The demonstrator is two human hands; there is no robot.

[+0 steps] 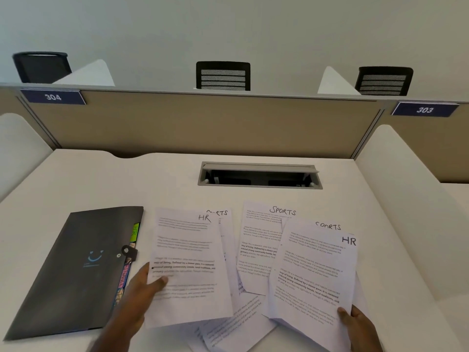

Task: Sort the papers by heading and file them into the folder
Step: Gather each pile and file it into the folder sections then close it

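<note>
White HR sheets (187,265) pinched in left hand (142,293) and right hand (355,323) fingers.

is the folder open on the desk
No, the folder lies flat and closed, its strap snapped over the flap.
</note>
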